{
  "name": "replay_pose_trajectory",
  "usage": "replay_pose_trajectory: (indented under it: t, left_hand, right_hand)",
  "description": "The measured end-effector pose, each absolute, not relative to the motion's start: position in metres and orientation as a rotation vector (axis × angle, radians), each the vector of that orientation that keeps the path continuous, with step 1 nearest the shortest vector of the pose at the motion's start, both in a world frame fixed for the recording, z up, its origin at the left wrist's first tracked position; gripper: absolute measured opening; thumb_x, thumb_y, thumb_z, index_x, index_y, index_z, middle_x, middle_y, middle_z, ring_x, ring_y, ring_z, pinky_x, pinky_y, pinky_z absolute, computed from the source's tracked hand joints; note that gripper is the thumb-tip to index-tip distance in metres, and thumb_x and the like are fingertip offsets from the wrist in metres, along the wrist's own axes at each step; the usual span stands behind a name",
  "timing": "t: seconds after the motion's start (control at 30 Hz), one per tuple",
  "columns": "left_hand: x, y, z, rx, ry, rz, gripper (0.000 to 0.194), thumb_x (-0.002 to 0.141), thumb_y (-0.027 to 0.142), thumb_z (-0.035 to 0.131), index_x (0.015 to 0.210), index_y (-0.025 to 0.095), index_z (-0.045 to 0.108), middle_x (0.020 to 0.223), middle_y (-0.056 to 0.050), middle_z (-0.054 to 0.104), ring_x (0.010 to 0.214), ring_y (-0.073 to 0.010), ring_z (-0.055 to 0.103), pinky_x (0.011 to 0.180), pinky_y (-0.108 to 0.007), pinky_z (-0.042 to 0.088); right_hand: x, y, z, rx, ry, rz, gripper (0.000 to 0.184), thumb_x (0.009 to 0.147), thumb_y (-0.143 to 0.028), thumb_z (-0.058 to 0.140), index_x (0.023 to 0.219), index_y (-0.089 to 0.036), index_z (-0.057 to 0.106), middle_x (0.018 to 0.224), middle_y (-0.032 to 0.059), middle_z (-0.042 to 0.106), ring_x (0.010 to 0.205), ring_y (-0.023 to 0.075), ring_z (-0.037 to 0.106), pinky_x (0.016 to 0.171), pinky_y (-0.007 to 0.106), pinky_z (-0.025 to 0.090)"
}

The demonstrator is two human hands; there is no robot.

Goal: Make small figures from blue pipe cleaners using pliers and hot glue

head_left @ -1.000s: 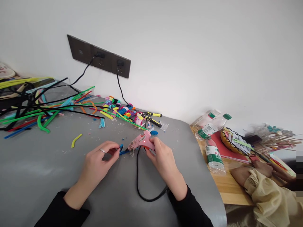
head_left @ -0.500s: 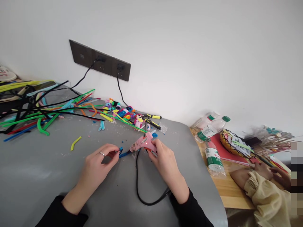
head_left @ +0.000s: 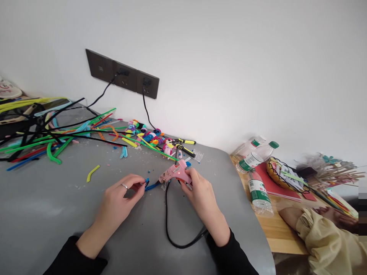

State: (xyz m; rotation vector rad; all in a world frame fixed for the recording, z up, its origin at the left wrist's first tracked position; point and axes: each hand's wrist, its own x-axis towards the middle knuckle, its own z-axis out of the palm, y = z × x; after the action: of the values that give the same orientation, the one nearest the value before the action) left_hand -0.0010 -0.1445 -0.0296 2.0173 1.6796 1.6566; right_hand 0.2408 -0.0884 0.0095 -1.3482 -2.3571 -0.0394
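Note:
My left hand [head_left: 122, 196], with a ring on one finger, pinches a small blue pipe cleaner piece [head_left: 147, 181] between thumb and fingertips. A darker blue strip [head_left: 153, 186] lies just right of those fingertips, reaching toward the glue gun's nozzle. My right hand [head_left: 200, 194] is wrapped round the handle of a pink hot glue gun [head_left: 174, 172], whose small light glows. Its nozzle points left and down, a short way from the left fingertips. From the gun a black cord [head_left: 166, 214] loops over the grey table [head_left: 137, 236].
Loose coloured pipe cleaners [head_left: 63, 133] heap at the left. Small pipe cleaner figures [head_left: 151, 135] and yellow-black pliers [head_left: 185, 149] lie near the wall. Plastic bottles [head_left: 259, 191] and a basket [head_left: 282, 175] occupy a wooden table at right, beside another person's sleeve [head_left: 327, 236].
My right hand and the glue gun have shifted very slightly to the right, the nozzle drawing a little away from my left fingertips. At right, the other person's hands have moved.

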Motion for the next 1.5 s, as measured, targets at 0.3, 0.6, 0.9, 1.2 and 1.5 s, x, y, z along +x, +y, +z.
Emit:
replay_pose_trajectory:
  t: [0.3, 0.6, 0.9, 1.2, 1.5]
  left_hand:
    - [-0.002, -0.144, -0.029, 1.957, 1.676, 1.611, 0.013, 0.094, 0.027, 0.056, 0.086, 0.024, 0.067, 0.083, 0.0, 0.077, 0.059, -0.0132, 0.069, 0.064, -0.023, 0.058]
    - [-0.001, -0.144, -0.03, 1.957, 1.654, 1.649, 0.013, 0.094, 0.026, 0.057, 0.086, 0.024, 0.067, 0.081, 0.001, 0.076, 0.058, -0.012, 0.068, 0.063, -0.021, 0.057]
    - [0.0, -0.145, -0.027, 1.995, 1.644, 1.646, 0.013, 0.094, 0.024, 0.057, 0.085, 0.022, 0.066, 0.08, 0.001, 0.076, 0.058, -0.0117, 0.068, 0.062, -0.02, 0.056]
    - [0.0, -0.145, -0.027, 2.025, 1.617, 1.685, 0.011, 0.094, 0.02, 0.058, 0.086, 0.022, 0.065, 0.079, 0.002, 0.074, 0.058, -0.0099, 0.068, 0.063, -0.018, 0.055]
    - [-0.001, -0.144, -0.029, 2.07, 1.61, 1.701, 0.011, 0.094, 0.02, 0.057, 0.087, 0.023, 0.065, 0.079, 0.003, 0.074, 0.057, -0.0096, 0.068, 0.062, -0.017, 0.055]
  right_hand:
    - [0.244, -0.087, 0.012, -1.323, -2.334, -0.035, 0.004, 0.097, -0.023, 0.056, 0.099, -0.023, 0.053, 0.076, -0.001, 0.066, 0.059, 0.0159, 0.06, 0.055, 0.024, 0.037]
    - [0.25, -0.085, 0.013, -1.331, -2.344, -0.034, 0.008, 0.098, -0.024, 0.056, 0.093, -0.024, 0.05, 0.077, -0.0012, 0.067, 0.059, 0.016, 0.059, 0.055, 0.024, 0.038]
    - [0.253, -0.083, 0.013, -1.366, -2.333, -0.009, 0.004, 0.097, -0.024, 0.056, 0.102, -0.023, 0.055, 0.087, 0.0027, 0.073, 0.065, 0.0177, 0.065, 0.058, 0.025, 0.041]
    - [0.255, -0.08, 0.012, -1.384, -2.325, -0.006, 0.004, 0.098, -0.025, 0.057, 0.1, -0.024, 0.054, 0.088, 0.0027, 0.074, 0.065, 0.0188, 0.066, 0.057, 0.025, 0.041]
    - [0.259, -0.079, 0.008, -1.369, -2.288, -0.043, 0.005, 0.098, -0.027, 0.058, 0.099, -0.024, 0.054, 0.081, 0.0012, 0.072, 0.06, 0.019, 0.065, 0.055, 0.026, 0.041]
